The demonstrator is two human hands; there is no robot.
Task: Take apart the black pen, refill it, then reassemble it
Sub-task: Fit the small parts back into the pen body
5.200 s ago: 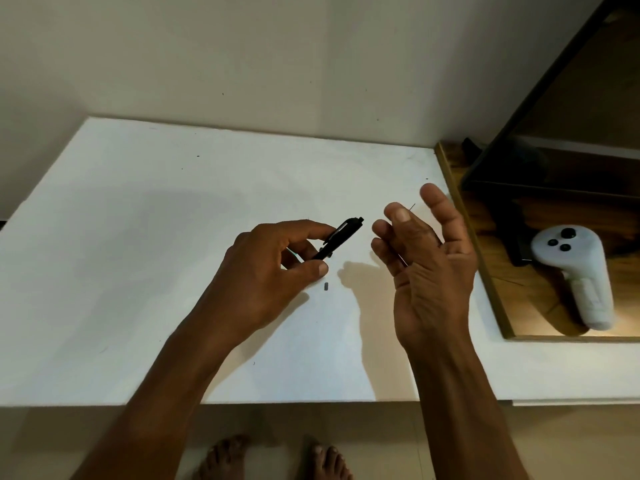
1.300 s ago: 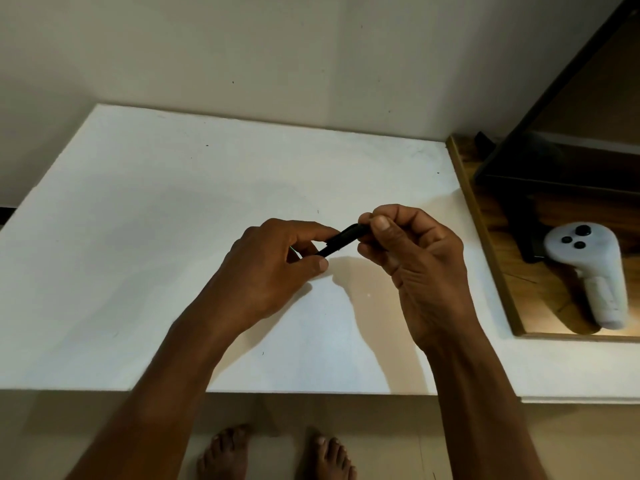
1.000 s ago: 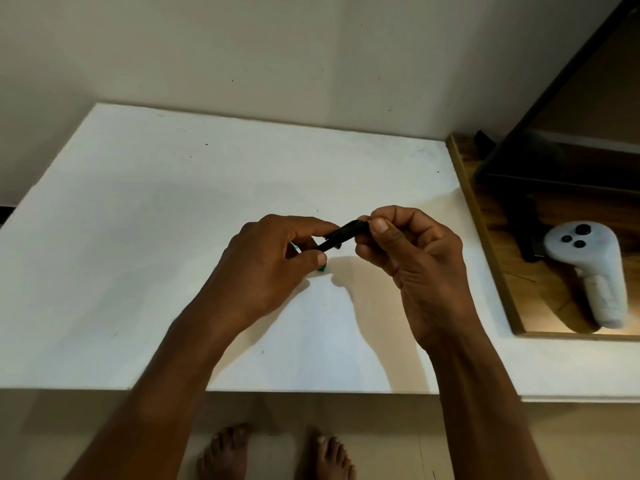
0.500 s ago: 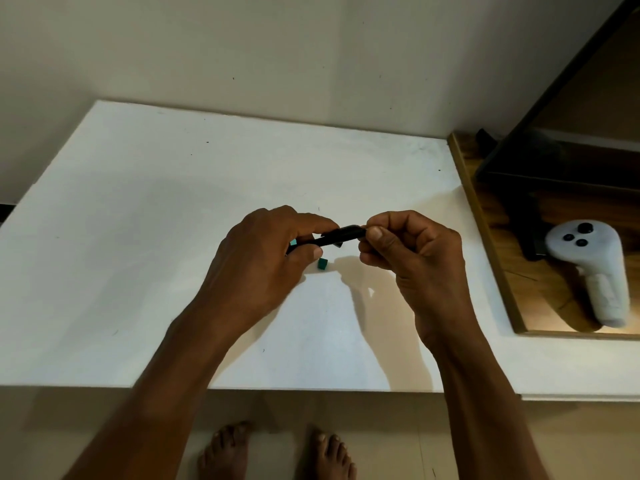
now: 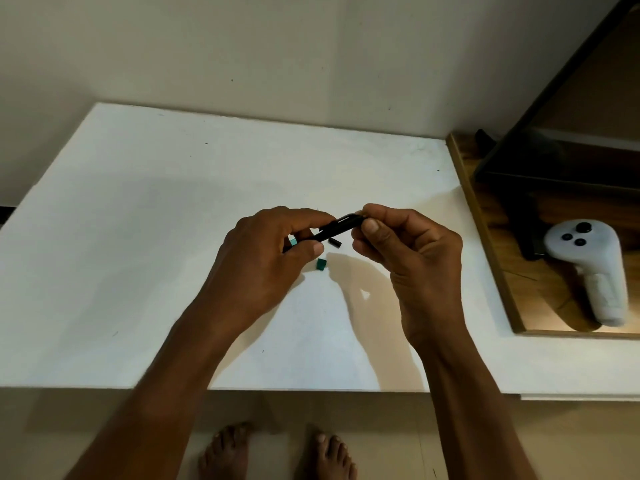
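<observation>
The black pen (image 5: 337,228) is held between both hands above the white table (image 5: 138,237). My left hand (image 5: 263,261) pinches its lower left end between thumb and fingers. My right hand (image 5: 405,251) grips the upper right end, where the clip shows. A small green piece (image 5: 321,264) lies on the table just below the pen. A short black piece (image 5: 335,242) sits right under the pen's middle. A bit of teal (image 5: 293,241) shows inside my left fingers.
A wooden tray (image 5: 485,237) borders the table on the right and holds a white controller (image 5: 588,268) and a dark frame (image 5: 554,150). A wall stands behind the table. My bare feet (image 5: 277,452) show below the front edge.
Both hands came together on the pen after the right hand was apart from it. The pen tilted flatter, and the small green and black pieces now show beneath it.
</observation>
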